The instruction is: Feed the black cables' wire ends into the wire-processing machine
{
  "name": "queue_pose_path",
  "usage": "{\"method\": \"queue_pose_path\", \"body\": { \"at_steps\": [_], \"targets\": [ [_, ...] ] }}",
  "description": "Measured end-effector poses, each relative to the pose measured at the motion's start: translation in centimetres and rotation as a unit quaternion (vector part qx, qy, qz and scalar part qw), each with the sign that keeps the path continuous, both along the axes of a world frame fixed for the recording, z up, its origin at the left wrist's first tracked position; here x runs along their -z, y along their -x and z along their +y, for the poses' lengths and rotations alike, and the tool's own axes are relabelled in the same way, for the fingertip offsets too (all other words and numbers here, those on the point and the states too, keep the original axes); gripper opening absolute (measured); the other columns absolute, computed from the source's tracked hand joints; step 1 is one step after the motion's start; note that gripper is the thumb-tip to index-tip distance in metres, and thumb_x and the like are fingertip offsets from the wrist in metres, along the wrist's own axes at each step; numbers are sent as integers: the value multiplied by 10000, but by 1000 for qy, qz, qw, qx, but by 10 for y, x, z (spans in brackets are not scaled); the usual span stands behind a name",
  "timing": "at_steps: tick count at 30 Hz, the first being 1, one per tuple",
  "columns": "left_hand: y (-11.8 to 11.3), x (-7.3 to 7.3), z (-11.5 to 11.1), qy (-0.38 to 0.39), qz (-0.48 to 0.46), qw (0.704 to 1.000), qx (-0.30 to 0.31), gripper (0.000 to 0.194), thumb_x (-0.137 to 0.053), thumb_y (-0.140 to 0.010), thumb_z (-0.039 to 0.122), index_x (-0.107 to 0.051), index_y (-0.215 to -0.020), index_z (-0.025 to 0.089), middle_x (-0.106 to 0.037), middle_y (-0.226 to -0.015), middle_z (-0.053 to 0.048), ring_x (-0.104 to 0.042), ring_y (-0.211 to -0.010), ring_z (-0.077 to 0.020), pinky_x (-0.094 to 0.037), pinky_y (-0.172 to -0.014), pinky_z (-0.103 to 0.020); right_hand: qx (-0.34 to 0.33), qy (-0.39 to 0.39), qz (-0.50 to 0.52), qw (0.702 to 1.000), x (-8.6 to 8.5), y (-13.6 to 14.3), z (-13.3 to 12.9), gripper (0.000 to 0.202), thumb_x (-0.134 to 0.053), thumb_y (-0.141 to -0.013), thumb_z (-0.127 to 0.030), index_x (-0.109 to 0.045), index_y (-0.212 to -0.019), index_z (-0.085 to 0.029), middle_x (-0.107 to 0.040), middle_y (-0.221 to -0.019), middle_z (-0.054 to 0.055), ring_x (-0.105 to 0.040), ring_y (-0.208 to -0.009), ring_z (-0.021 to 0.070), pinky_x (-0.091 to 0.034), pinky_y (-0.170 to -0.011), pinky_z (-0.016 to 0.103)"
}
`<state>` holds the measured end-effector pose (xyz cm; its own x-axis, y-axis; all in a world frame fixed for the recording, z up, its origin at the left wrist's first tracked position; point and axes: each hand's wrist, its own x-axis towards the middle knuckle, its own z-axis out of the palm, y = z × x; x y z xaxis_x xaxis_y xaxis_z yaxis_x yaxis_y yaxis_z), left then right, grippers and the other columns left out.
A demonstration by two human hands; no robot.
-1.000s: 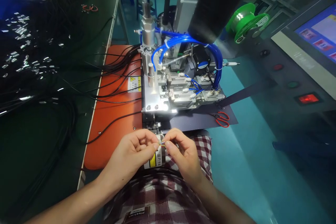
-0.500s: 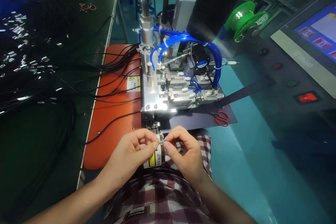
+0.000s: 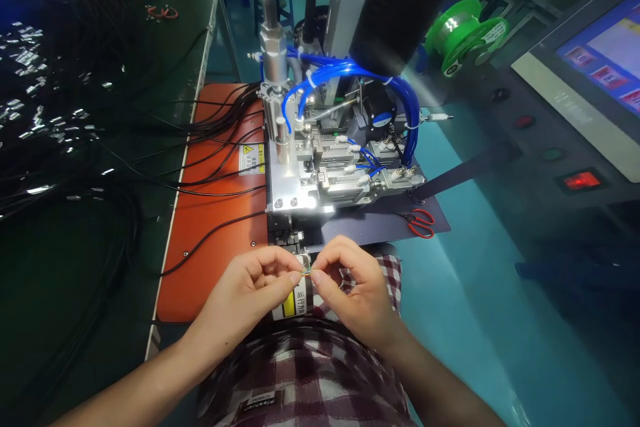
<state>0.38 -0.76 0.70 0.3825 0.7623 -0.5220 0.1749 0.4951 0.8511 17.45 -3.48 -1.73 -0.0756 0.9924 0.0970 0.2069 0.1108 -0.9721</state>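
Thin coloured wires [image 3: 306, 272] stretch across the small gap between my two hands. My left hand [image 3: 263, 287] pinches them between thumb and forefinger, the other fingers curled. From the other side, my right hand [image 3: 353, 283] pinches their opposite end the same way. Fingertips hide most of the wires. Both hands are in front of the machine [image 3: 345, 167], just above a white and yellow label [image 3: 295, 300]. Black cables [image 3: 220, 220] run over the orange board [image 3: 210, 280] into the machine's left side.
Red-handled scissors [image 3: 421, 223] lie on the dark plate right of the machine. A green spool [image 3: 460, 33] hangs behind. A control panel with a screen [image 3: 600, 67] stands at right. Bundled cables with shiny metal ends [image 3: 30, 93] cover the left table.
The view has shifted slightly. My hands keep the same pinch, and the coloured wires between the fingertips sit a little differently.
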Motion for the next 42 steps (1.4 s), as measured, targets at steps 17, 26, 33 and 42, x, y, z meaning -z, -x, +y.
{"method": "queue_pose_path", "body": {
  "at_steps": [17, 26, 33, 42],
  "targets": [
    [6, 2, 2, -17, -15, 999, 37, 187, -649, -795, 342, -638, -778, 156, -507, -656, 13, -403, -573, -90, -294, -510, -199, -68, 166, 135, 975, -7, -8, 4, 127, -597, -828, -247, -562, -722, -186, -485, -697, -16, -427, -640, 134, -363, -593, 256],
    [7, 2, 2, -11, -23, 995, 98, 206, -634, -791, 370, -646, -789, 164, -470, -615, 19, -371, -558, -98, -274, -505, -217, -168, 314, 252, 900, 2, -19, 10, 184, -679, -778, -319, -600, -730, -160, -497, -663, -18, -395, -588, 109, -320, -519, 219],
    [8, 1, 3, -13, -28, 989, 143, 214, -622, -810, 376, -635, -760, 168, -444, -590, 33, -345, -536, -88, -248, -495, -217, -212, 359, 295, 860, 8, -20, 15, 197, -713, -745, -309, -605, -692, -154, -461, -591, -45, -338, -517, 88, -278, -490, 215],
    [9, 5, 6, 19, -87, 994, 70, 149, -670, -789, 306, -652, -775, 159, -511, -603, 34, -402, -530, -60, -304, -489, -169, -120, 280, 268, 914, 3, -20, 6, 230, -732, -762, -360, -621, -731, -160, -526, -664, -19, -437, -587, 107, -356, -510, 215]
  ]
}}
